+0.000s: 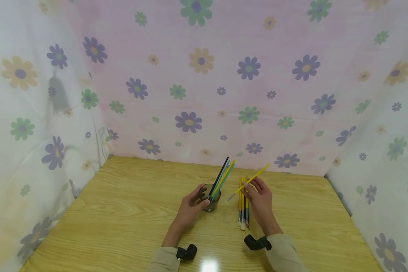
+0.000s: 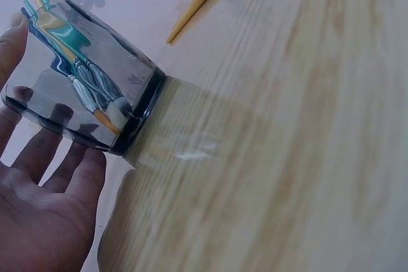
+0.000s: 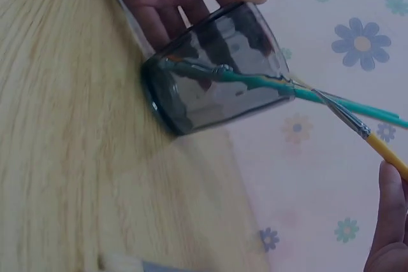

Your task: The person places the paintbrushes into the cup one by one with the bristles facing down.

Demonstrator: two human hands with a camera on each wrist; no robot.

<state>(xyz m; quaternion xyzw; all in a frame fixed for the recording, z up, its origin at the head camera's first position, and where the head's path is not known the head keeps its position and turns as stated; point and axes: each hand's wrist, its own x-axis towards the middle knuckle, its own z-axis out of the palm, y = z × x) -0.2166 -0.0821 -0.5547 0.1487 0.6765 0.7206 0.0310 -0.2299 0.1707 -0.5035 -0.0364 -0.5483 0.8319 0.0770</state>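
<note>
My left hand (image 1: 189,206) grips a smoky, see-through glass (image 1: 211,206) on the wooden table, thumb near its rim. Several paintbrushes (image 1: 221,180) with dark blue, teal and yellow handles lean in it, bristles down, as the left wrist view shows. My right hand (image 1: 262,202) pinches a yellow-handled paintbrush (image 1: 257,174) to the right of the glass. Its bristle end slants down toward the glass, and in the right wrist view its metal ferrule (image 3: 347,118) appears close to the rim. Below and beside that hand, a bundle of paintbrushes (image 1: 242,212) lies on the table.
The wood-grained table (image 1: 122,211) reaches back to a flowered curtain (image 1: 221,102), which also hangs on both sides. Black wrist mounts (image 1: 187,252) sit at the cuffs of both sleeves. A blurred brush end (image 3: 121,263) shows at the bottom of the right wrist view.
</note>
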